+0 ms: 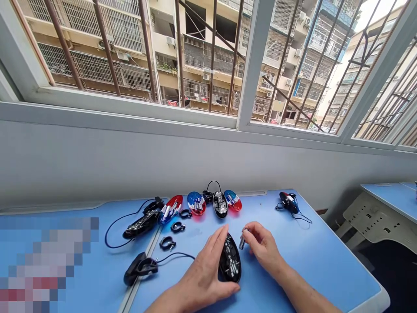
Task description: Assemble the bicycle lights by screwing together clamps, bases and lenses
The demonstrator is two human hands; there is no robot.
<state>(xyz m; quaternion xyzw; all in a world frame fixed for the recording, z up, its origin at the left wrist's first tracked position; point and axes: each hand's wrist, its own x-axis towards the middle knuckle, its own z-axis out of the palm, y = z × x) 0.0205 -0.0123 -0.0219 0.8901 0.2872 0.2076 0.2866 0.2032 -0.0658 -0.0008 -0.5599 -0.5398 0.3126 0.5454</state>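
My left hand is wrapped around a black oval device casing, fingers along its far left side and thumb at its near end. Pale parts show inside the casing. Just to its right, my right hand pinches a small silver-and-dark cylinder that looks like a battery, apart from the casing. From under my left hand a thin black cable runs left to a black piece with a clamp ring. Between that piece and the far shells lie black clamp rings.
Red-and-blue oval shells holding batteries stand toward the wall, beside another black casing. A cabled black unit lies left, and a further cabled unit lies far right. The blue table has a seam. Barred windows rise behind.
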